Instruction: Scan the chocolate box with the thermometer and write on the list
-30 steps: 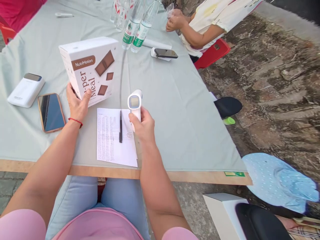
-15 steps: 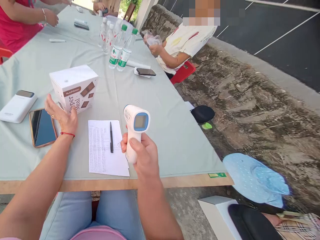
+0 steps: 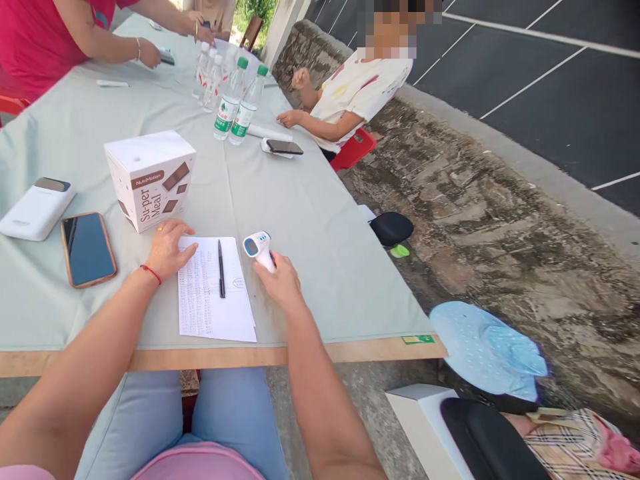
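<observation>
In my right hand (image 3: 281, 279) I grip a white and blue infrared thermometer (image 3: 260, 249) by its handle, low over the table to the right of the paper. My left hand (image 3: 171, 248) rests with fingers apart at the upper left edge of the printed sheets (image 3: 200, 307), holding nothing. A black pen (image 3: 221, 270) lies on those sheets. Just beyond my left hand stands a white box with brown print (image 3: 153, 177). Left of that hand lies a phone (image 3: 89, 250) in a brown case, and farther left a white device with a dark display (image 3: 37, 208).
Several water bottles (image 3: 227, 107) stand farther up the cloth-covered table (image 3: 320, 267). Near them lies a dark phone (image 3: 284, 147). One person in pink (image 3: 60, 40) leans over the far left; another in a white top (image 3: 367, 90) sits at the right. A blue hat (image 3: 485, 347) is beyond the near right corner.
My right hand has lowered the thermometer toward the table and turned it. My left hand has moved from the box's side to the sheets. The person in pink now reaches across the table.
</observation>
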{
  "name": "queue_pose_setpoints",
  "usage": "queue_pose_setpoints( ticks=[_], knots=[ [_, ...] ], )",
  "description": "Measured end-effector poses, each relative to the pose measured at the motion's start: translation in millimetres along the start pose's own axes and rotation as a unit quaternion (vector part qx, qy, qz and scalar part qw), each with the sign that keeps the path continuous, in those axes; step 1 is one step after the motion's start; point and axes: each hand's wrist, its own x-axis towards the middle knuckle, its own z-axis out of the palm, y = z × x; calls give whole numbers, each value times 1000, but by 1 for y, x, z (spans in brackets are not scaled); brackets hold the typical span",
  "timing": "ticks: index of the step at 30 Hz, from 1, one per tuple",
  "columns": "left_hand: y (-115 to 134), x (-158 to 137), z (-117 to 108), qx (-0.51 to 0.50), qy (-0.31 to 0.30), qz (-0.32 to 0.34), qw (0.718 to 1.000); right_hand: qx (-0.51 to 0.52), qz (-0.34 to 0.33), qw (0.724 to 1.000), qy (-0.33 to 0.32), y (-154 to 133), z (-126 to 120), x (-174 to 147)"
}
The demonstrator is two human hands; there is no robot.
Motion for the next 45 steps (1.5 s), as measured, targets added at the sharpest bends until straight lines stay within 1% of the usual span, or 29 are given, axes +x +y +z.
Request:
queue_pose_setpoints(
  ticks=[1, 2, 3, 5, 7, 8, 10, 11, 13, 15, 17, 18, 20, 22, 24, 25, 26, 28, 29, 32, 34, 35, 39, 40, 42, 45],
  knots=[
    [1, -1, 0, 6, -33, -12, 999, -66, 10, 998, -16, 7, 2, 11],
    [2, -1, 0, 16, -60, -21, 998, -116, 4, 993, -25, 12, 3, 19],
    [3, -2, 0, 27, -83, -25, 996, -159, -11, 987, -24, 15, 3, 23],
    [4, -3, 1, 48, -114, -18, 992, -207, -64, 976, 6, 13, 5, 25],
    [4, -3, 3, 62, -124, -7, 990, -196, -118, 973, 27, 2, 10, 19],
    [4, -3, 3, 65, -126, -5, 990, -174, -136, 975, 17, -6, 15, 15],
    [4, -4, 5, 69, -127, -6, 990, -137, -150, 977, -59, -22, 27, 8],
    [4, -4, 5, 71, -127, -7, 989, -141, -158, 974, -84, -30, 33, 5],
    [5, -4, 5, 73, -129, -9, 989, -152, -179, 966, -105, -38, 43, 3],
    [6, -4, 5, 75, -134, -11, 988, -111, -203, 967, -105, -39, 47, 4],
    [8, -4, 5, 76, -139, -11, 987, 5, -238, 966, -99, -32, 46, 6],
    [8, -3, 4, 76, -140, -11, 987, 77, -259, 958, -95, -29, 45, 7],
    [9, -3, 5, 76, -142, -10, 987, 209, -289, 930, -91, -22, 45, 7],
    [10, -3, 5, 73, -144, -10, 987, 305, -277, 909, -66, -20, 49, 5],
    [10, -3, 6, 70, -143, -7, 987, 370, -232, 900, -22, -21, 55, 1],
    [9, -3, 7, 69, -141, -6, 988, 396, -209, 894, -8, -23, 58, 0],
    [9, -4, 7, 69, -138, -5, 988, 420, -190, 888, -8, -25, 60, -2],
    [9, -4, 8, 68, -133, -2, 989, 450, -161, 877, -39, -28, 63, -6],
    [9, -4, 8, 67, -130, 0, 989, 454, -144, 877, -60, -29, 64, -7],
    [10, -4, 9, 62, -126, 3, 990, 427, -87, 895, -96, -30, 65, -8],
    [11, -3, 9, 62, -127, 0, 990, 411, -60, 905, -98, -29, 66, -7],
    [12, -3, 9, 63, -129, -2, 990, 414, -51, 903, -97, -29, 66, -7],
    [14, -3, 9, 64, -135, -7, 989, 475, -7, 872, -114, -32, 64, -6],
    [14, -3, 9, 63, -135, -7, 989, 480, 1, 869, -116, -32, 63, -6],
    [14, -3, 9, 62, -134, -7, 989, 462, -5, 881, -105, -32, 63, -5],
    [13, -3, 10, 55, -135, -8, 989, 401, -43, 914, -42, -29, 67, -4]
  ],
)
